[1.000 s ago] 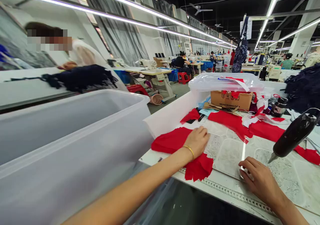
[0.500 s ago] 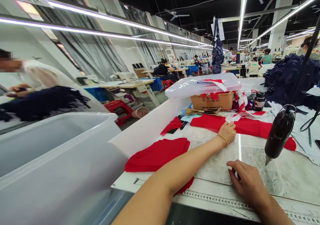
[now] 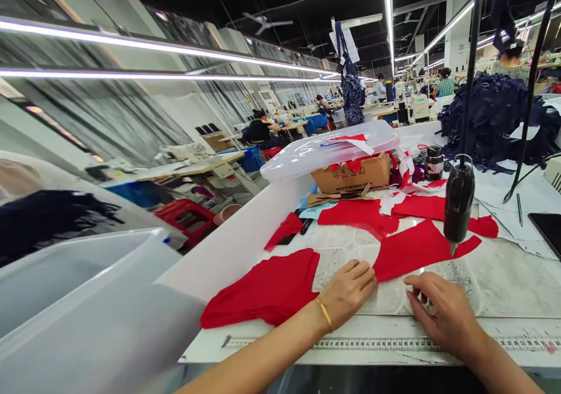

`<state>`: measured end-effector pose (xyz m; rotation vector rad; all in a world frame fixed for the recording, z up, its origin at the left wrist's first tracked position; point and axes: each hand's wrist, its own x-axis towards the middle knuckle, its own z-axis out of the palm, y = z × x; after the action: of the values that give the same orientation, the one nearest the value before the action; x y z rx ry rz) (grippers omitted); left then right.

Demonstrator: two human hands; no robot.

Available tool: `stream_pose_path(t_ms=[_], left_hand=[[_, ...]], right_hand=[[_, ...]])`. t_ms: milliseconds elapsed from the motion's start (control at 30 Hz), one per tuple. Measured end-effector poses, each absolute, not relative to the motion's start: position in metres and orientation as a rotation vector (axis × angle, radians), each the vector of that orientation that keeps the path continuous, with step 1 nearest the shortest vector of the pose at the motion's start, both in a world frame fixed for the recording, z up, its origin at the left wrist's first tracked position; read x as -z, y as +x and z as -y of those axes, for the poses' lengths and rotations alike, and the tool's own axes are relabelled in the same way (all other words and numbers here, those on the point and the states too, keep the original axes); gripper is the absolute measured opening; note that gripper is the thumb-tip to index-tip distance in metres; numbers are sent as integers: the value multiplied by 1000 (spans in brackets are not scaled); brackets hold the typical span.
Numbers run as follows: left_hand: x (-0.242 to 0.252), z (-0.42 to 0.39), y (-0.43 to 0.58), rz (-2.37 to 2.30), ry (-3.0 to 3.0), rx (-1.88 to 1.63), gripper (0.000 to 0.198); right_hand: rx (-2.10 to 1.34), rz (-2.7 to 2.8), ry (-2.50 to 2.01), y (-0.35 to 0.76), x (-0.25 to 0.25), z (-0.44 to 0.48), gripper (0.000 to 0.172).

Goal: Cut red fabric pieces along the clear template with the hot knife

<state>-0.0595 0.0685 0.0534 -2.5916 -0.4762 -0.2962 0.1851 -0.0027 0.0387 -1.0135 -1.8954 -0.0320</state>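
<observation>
Apparently, the work is only partly done, though I judge this just from how the cloth lies. A red pile [image 3: 263, 289] lies flat near the left edge of the surface [image 3: 521, 291], close to its front corner, and the layers seem to be put together. One red piece [image 3: 414, 251] is apart from it, around the middle of the surface. Behind this, toward the far edge, red scraps [image 3: 350, 214] lie spread, and I suppose some of them are left to handle; how many, I cannot tell.

The fingers of my left hand [image 3: 349, 291] are bent and close to each other, with the tips at the left corner of the red piece. My thumb is hidden, so I cannot tell if I pinch the cloth or only press it. My right hand [image 3: 443, 309] is near the front edge, over the tape [image 3: 372, 344]. Its fingers are loosely curled, the thumb a little away from the forefinger, and I see nothing between them.
</observation>
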Motion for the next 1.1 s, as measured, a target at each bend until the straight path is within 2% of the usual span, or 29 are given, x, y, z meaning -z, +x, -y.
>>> stream_pose_path(t_ms=[167,300,400,533,667,867,933,1000,1100], left_hand=[[-53,-52,-104,613,-2599,348,23],[-45,-41,-109,720,-2632,403,48],[-37,-34,-105,791,-2687,442,57],[-34,-30,-96,909,-2751,489,57],[-32,-27,-79,985,-2798,529,54],[-29,-22,-52,934,-2829,660,30],[-32,-22,-51,945,-2823,687,28],[-35,-22,-51,953,-2827,695,26],[-36,-22,-54,971,-2862,651,23]], right_hand=[[124,1851,-1374,242,-28,13,16],[152,1891,-1514,273,-18,14,29],[312,1952,-1504,282,-11,23,32],[528,1930,-1505,284,-14,40,24],[584,1920,-1452,271,-32,41,22],[189,2022,-1251,203,-50,-4,16],[33,2082,-1365,178,-54,-28,17],[-119,2075,-1659,159,-59,-53,16],[-135,2016,-1799,140,-63,-88,15]])
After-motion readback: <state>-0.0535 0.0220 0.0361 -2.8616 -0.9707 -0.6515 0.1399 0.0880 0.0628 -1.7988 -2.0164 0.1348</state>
